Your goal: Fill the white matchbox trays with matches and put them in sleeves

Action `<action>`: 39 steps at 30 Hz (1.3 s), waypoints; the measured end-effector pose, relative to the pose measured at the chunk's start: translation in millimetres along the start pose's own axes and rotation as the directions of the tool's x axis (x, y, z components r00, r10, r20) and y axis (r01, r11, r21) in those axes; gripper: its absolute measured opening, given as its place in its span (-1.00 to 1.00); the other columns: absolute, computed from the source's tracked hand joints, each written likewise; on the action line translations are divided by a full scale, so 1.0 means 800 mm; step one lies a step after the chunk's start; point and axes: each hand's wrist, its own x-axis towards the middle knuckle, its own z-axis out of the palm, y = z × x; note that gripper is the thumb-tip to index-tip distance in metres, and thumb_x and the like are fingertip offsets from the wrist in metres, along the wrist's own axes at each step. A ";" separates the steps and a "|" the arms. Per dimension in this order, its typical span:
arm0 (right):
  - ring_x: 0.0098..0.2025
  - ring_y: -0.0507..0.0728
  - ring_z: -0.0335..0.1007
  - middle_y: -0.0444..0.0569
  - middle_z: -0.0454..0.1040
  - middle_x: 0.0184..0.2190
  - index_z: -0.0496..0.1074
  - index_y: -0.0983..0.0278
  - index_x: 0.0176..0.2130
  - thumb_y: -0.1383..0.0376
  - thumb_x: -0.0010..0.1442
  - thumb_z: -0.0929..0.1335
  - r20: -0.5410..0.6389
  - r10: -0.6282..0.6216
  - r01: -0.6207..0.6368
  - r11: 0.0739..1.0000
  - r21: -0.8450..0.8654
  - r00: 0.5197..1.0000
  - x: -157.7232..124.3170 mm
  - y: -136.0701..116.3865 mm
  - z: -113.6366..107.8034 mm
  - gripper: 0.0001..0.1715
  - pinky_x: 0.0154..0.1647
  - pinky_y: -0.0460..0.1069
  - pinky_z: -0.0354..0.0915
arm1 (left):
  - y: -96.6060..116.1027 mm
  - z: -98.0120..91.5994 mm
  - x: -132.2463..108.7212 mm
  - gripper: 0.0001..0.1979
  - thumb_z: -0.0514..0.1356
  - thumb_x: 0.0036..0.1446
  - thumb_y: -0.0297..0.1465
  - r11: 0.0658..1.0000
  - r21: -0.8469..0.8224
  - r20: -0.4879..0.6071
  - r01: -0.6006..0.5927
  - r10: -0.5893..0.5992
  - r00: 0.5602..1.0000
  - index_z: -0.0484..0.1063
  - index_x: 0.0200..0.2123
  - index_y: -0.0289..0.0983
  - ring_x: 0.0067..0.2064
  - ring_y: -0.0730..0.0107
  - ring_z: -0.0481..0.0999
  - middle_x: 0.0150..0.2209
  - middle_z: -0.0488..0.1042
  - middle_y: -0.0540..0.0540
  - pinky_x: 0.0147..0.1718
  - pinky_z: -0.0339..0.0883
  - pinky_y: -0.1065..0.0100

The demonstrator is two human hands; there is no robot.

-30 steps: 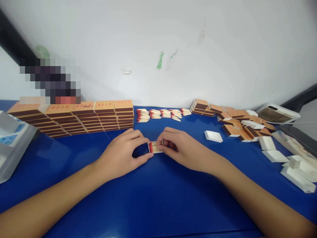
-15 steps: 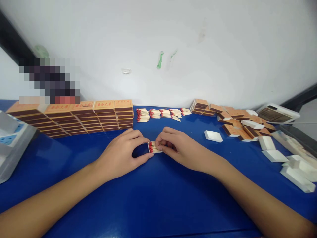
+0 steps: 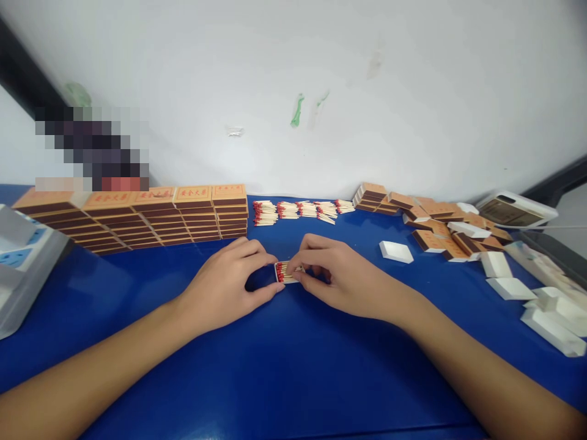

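A small white tray of red-tipped matches (image 3: 283, 272) lies on the blue table (image 3: 284, 366) between my two hands. My left hand (image 3: 229, 284) pinches its left end between thumb and forefinger. My right hand (image 3: 337, 275) is closed over its right end, fingertips pressing on the matches. Just behind, small bundles of loose matches (image 3: 298, 211) lie in a row.
Stacked orange matchboxes (image 3: 137, 220) form a wall at the back left. A heap of orange sleeves (image 3: 435, 223) and empty white trays (image 3: 504, 275) spreads at the right. A grey device (image 3: 22, 263) sits at the left edge, a phone (image 3: 516, 211) at the far right.
My right hand's fingers have crept a little to the left over the matches in the tray. The left hand has stayed put.
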 end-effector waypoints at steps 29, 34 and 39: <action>-0.29 0.14 0.35 0.00 0.45 -0.28 0.43 0.25 -0.25 0.24 0.44 0.32 -0.268 0.191 -0.243 0.954 -0.178 0.944 0.015 0.093 -0.029 -0.80 -0.24 0.04 0.24 | 0.000 0.000 0.001 -0.71 0.31 0.36 -0.20 1.000 0.016 0.000 0.003 -0.003 1.000 0.59 0.05 -0.21 -0.04 0.14 0.54 -0.08 0.58 -0.12 -0.04 0.47 0.12; -0.23 0.12 0.39 -0.02 0.46 -0.19 0.44 0.21 -0.17 0.21 0.52 0.29 -0.054 0.071 -0.075 0.995 -0.060 0.996 0.005 0.023 -0.010 -0.79 -0.22 0.02 0.30 | 0.000 -0.001 0.000 -0.72 0.32 0.36 -0.21 1.000 0.014 0.003 0.006 -0.006 1.000 0.59 0.04 -0.20 -0.07 0.15 0.53 -0.10 0.57 -0.12 -0.04 0.45 0.12; -0.23 0.11 0.40 0.03 0.43 -0.08 0.42 0.25 -0.12 0.31 0.53 0.26 0.030 0.056 -0.049 0.982 -0.182 0.998 0.001 0.000 0.001 -0.84 -0.23 0.04 0.32 | 0.000 0.000 0.001 -0.74 0.31 0.36 -0.22 1.000 0.009 0.003 0.004 -0.004 1.000 0.59 0.02 -0.21 -0.07 0.15 0.53 -0.11 0.57 -0.11 -0.05 0.44 0.12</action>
